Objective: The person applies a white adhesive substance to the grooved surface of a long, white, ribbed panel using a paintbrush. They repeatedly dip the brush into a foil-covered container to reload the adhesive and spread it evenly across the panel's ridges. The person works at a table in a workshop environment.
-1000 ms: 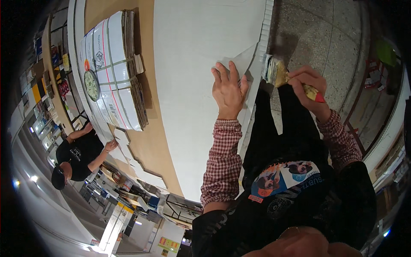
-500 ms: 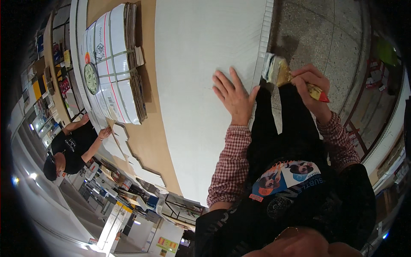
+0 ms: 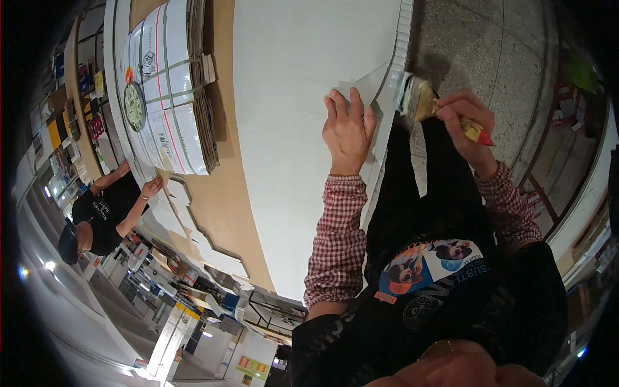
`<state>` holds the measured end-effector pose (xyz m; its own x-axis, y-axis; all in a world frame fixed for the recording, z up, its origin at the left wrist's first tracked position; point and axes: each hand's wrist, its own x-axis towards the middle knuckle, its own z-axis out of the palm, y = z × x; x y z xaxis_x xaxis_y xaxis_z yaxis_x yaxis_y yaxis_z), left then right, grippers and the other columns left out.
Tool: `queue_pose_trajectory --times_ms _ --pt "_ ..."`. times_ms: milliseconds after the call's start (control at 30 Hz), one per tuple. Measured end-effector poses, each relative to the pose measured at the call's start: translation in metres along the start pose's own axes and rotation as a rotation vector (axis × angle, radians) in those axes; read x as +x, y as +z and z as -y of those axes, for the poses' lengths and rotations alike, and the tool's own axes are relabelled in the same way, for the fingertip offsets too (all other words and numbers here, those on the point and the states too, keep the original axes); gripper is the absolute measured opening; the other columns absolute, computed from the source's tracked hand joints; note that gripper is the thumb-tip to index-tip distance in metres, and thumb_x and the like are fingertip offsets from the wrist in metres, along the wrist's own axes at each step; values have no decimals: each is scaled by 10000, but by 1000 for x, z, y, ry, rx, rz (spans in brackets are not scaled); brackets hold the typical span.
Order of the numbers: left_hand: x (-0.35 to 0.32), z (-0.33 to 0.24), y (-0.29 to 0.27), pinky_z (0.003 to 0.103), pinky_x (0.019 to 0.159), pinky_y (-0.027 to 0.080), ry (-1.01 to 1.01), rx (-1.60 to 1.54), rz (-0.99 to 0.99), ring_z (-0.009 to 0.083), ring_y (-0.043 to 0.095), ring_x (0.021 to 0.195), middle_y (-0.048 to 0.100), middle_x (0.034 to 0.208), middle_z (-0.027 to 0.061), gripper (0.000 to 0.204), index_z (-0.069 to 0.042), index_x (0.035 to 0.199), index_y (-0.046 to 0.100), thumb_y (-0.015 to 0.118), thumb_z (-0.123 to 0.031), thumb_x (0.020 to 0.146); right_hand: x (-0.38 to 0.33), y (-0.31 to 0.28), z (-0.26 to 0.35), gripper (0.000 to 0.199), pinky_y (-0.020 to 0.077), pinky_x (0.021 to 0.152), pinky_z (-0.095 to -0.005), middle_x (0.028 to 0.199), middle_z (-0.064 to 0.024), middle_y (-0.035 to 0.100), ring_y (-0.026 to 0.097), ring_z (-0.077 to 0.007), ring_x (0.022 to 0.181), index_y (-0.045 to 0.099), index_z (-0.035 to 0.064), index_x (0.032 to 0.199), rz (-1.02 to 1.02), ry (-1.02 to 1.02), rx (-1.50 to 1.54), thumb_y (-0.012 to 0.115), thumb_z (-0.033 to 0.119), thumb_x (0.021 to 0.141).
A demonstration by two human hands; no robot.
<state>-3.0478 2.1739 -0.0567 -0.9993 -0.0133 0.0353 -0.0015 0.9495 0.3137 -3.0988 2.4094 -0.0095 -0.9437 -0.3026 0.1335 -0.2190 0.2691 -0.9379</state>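
My left hand (image 3: 348,138) lies on a large white sheet (image 3: 293,129), fingers slightly bent and thumb held apart. By its fingertips the sheet's right edge looks turned up, and a slanting crease or fold shows there. Whether the thumb reaches under that edge I cannot tell. My right hand (image 3: 469,122) is closed round the handle of a wide flat paintbrush (image 3: 422,100), yellowish with a red handle tip. The brush's pale bristles point left and meet the right edge of the stacked sheets, where several layered edges (image 3: 403,39) show.
A strapped bundle of white printed cardboard (image 3: 174,90) stands on the tan board (image 3: 225,129) to the left. Cut white cardboard pieces (image 3: 213,251) lie nearer. At far left a co-worker in black (image 3: 106,216) reaches towards the bundle. Speckled floor (image 3: 477,58) lies beyond the right edge.
My left hand has drawn a little left and its fingers have bent more, while the sheet's edge beside it has turned up. The brush stays at the stack's edge, barely shifted.
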Motion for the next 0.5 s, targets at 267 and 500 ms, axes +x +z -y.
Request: queue_pose_trajectory --times_ms 267,500 --pt "-4 -7 11 470 805 538 -23 22 -3 513 521 1145 503 1265 343 486 -16 1283 543 574 -334 916 -5 8 -12 64 501 613 -233 890 -75 640 601 -90 714 665 -6 865 -51 -19 -38 641 52 879" --pt "-53 -20 27 543 1099 249 -197 34 -15 478 207 1395 223 1503 306 826 -41 1459 323 627 -519 857 -22 -10 0 62 509 614 -242 883 -85 641 600 -94 728 658 -5 873 -71 -5 -2 631 48 887"
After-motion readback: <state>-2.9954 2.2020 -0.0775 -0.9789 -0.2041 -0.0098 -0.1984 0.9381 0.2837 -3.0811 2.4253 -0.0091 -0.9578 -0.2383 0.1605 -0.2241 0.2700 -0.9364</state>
